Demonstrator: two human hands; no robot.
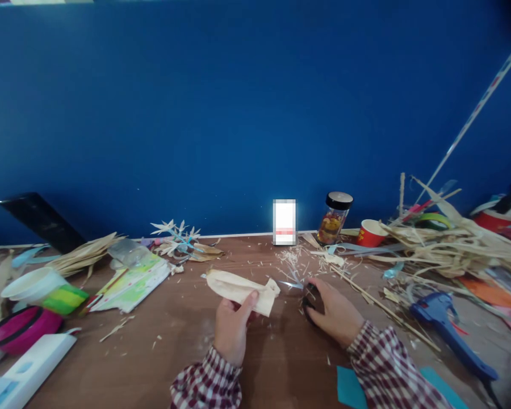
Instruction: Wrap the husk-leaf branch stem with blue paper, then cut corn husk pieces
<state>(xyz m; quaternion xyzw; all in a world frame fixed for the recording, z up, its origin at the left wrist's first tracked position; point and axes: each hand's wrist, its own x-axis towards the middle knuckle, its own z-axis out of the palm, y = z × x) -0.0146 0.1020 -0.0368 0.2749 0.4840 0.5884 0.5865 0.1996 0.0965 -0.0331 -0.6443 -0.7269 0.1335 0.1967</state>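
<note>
My left hand pinches a pale, dried strip like corn husk, thumb on top near its folded right end. The strip is held above the brown table. To the right, my right hand is curled round the black handles of a pair of scissors. Their metal blades point left, towards the folded end of the husk, apart from it as far as I can see. Some of the right fingers are hidden behind the handles. Small pale clippings lie scattered beyond the scissors.
A blue glue gun lies at the right, near heaped husk strips. Along the blue wall stand a lidded jar, a red paper cup and a blurred-out screen. Cups and a magenta bowl are at left.
</note>
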